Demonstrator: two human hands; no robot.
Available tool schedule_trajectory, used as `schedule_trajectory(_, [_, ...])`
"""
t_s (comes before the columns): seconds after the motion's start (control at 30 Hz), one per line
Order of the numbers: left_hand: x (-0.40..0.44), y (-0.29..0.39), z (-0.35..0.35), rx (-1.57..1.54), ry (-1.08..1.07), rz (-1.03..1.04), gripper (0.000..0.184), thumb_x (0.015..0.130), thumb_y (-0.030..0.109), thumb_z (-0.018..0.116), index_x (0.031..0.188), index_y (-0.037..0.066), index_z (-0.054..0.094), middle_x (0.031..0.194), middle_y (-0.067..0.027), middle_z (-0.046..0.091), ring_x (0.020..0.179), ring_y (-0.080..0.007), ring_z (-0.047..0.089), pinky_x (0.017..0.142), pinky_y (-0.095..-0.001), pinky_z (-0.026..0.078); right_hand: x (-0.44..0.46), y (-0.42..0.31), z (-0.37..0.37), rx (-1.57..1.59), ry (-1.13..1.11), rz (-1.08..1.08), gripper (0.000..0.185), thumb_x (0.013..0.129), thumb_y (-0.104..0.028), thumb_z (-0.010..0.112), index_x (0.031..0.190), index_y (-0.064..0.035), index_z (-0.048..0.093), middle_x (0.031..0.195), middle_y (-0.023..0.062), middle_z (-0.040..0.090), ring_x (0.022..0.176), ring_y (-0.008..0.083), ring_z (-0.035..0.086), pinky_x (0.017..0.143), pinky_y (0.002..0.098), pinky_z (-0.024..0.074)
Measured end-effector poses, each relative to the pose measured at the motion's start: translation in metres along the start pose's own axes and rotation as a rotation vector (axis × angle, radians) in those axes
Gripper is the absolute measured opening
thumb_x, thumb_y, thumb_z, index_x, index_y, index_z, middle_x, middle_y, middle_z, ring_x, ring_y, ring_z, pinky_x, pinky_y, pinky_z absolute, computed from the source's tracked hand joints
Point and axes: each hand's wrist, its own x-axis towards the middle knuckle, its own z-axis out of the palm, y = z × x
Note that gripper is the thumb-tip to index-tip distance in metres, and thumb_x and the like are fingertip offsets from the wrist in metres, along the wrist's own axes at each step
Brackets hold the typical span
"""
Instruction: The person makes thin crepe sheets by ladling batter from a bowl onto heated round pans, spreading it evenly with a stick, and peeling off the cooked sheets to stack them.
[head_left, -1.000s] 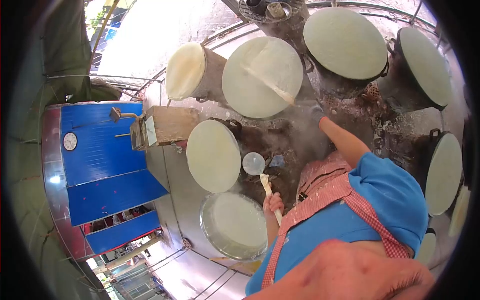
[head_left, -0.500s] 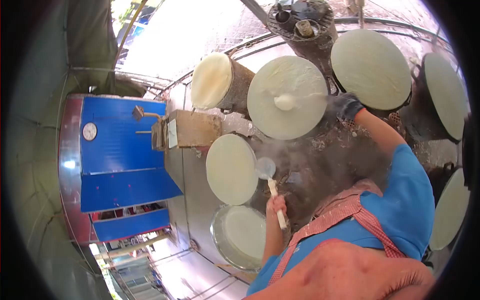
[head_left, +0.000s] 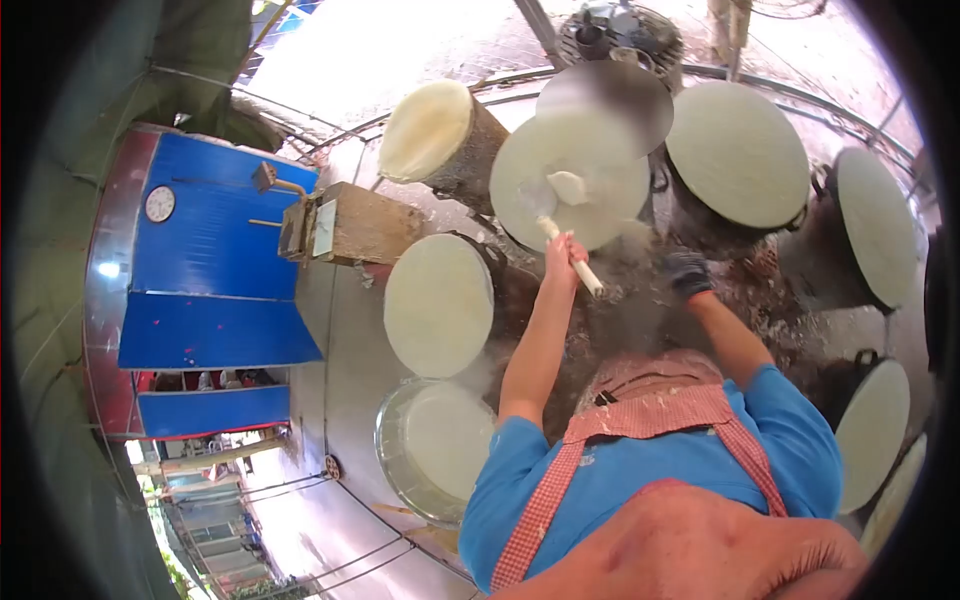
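Left hand (head_left: 566, 262), gripping the ladle (head_left: 547, 227), has reached the disc (head_left: 620, 205), mostly covered, I judge, one lump (head_left: 568, 187) left; what the right hand (head_left: 685, 274) holds I can't tell.

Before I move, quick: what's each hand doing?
Left hand: closed, holding a pale handle.
Right hand: dark-gloved; cannot tell whether it is open, closed or holding anything.
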Motion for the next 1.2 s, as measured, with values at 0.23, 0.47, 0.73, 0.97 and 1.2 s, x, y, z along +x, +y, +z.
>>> schedule_trajectory(0.23, [-0.123,0.003,-0.075,0.214,-0.361,0.134,0.016,0.086,0.024,0.044,0.074,0.016,0.037,0.049,0.0043,0.028,0.035,-0.0055,0.028,0.029,-0.0183,0.024,-0.066,-0.041,-0.063,0.080,-0.087,0.147,0.026,0.076,-0.022,0.046,0.101,-0.0204,0.054,0.058,0.0092,0.055,0.050,0.0247,0.053,0.044,0.0407,0.0390])
schedule_trajectory(0.47, [-0.148,-0.010,-0.095,-0.513,-0.248,-0.788,0.012,0.088,0.021,0.041,0.086,0.009,0.043,0.058,0.0014,0.030,0.041,-0.0054,0.030,0.032,-0.0189,0.026,-0.152,-0.068,-0.083,0.161,0.142,0.265,0.038,0.075,-0.030,0.051,0.110,-0.0161,0.051,0.066,0.0099,0.056,0.058,0.0259,0.054,0.051,0.0375,0.0409])
schedule_trajectory(0.73, [-0.187,-0.083,-0.071,-0.322,-0.474,-1.226,0.031,0.087,0.026,0.040,0.063,0.010,0.030,0.044,0.0038,0.025,0.034,-0.0057,0.027,0.029,-0.0198,0.023,-0.299,-0.022,-0.063,0.272,0.305,0.670,0.027,0.072,-0.029,0.053,0.092,-0.0106,0.056,0.072,0.0144,0.058,0.065,0.0299,0.056,0.058,0.0405,0.0433])
schedule_trajectory(0.97, [-0.222,-0.217,-0.044,-0.105,-0.186,-1.553,0.026,0.088,0.020,0.039,0.066,0.006,0.035,0.051,0.0008,0.029,0.036,-0.0079,0.028,0.033,-0.0204,0.027,-0.511,-0.007,-0.154,0.277,0.593,1.455,0.031,0.073,-0.027,0.052,0.099,-0.0095,0.055,0.085,0.0162,0.058,0.080,0.0330,0.055,0.073,0.0388,0.0422])
schedule_trajectory(1.2, [-0.236,-0.313,0.002,0.298,-0.003,-1.737,0.024,0.087,0.019,0.038,0.066,0.006,0.035,0.050,0.0006,0.029,0.035,-0.0072,0.026,0.032,-0.0197,0.027,-0.691,-0.057,-0.124,-0.265,0.632,1.899,0.035,0.075,-0.023,0.054,0.105,-0.0052,0.053,0.093,0.0135,0.059,0.084,0.0251,0.057,0.074,0.0327,0.0422])
